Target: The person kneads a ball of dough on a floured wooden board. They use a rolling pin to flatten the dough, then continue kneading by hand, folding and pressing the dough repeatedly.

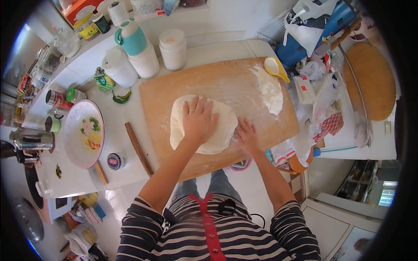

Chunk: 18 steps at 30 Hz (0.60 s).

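A large, flattened round of pale dough [222,130] lies on a wooden board [156,98]. My left hand [200,120] rests palm down on the dough, its fingers a little spread and holding nothing. Just off the dough's right edge, my right hand [247,135] lies low over the floured board with its fingers apart; whether its fingertips touch the dough I cannot tell. Loose white flour [270,91] is heaped at the board's right side. Beside that heap, a yellow-handled scoop [272,66] with a white bowl sits at the far right corner.
Left of the board lie a wooden stick [138,148], a lidded jar [116,161] and an enamel basin [70,143] holding chopped food. White canisters [173,50] and a teal jug [132,39] stand behind. Plastic bags [326,94] crowd the right, near a blue cylinder [290,52].
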### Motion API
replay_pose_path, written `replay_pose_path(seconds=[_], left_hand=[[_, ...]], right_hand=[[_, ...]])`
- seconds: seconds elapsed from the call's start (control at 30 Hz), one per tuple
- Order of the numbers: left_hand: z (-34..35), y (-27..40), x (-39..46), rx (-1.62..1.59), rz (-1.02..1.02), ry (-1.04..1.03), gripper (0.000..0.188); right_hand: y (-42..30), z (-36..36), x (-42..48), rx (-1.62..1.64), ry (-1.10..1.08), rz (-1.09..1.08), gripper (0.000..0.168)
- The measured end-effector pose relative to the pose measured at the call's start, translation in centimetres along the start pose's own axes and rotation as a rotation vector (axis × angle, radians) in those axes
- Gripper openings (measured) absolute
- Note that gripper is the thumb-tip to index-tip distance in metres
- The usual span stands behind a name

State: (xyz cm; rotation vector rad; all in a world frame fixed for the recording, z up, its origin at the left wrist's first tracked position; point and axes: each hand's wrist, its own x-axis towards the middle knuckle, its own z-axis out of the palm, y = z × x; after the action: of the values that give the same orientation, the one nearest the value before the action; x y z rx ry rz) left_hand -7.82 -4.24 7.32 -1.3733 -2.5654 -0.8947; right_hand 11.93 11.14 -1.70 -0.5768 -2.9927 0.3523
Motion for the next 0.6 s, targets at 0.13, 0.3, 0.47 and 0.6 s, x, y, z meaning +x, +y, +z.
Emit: replay_pose_path(seconds=[0.13,0.3,0.47,0.6], left_hand=[[-0.6,-0.5,-3.0,0.089,0.065,-0.026,0.049],[-0.4,-1.6,-2.6,0.226,0.093,-0.166,0.055],[2.0,-2.2,-0.4,0.236,0.118,-0.212,0.056],[4.6,-2.9,4.2,0.307,0.118,-0.208,0.053]], right_hand=[[-2.8,-4.4,2.9,0.732,0.193,0.467,0.032],[-15.6,-4.8,9.0,0.372,0.527,0.192,0.034],[-13.9,-4.0,10.4,0.252,0.506,0.228,0.040],[-10.6,-3.4,14.1,0.319,0.510,0.270,0.038]])
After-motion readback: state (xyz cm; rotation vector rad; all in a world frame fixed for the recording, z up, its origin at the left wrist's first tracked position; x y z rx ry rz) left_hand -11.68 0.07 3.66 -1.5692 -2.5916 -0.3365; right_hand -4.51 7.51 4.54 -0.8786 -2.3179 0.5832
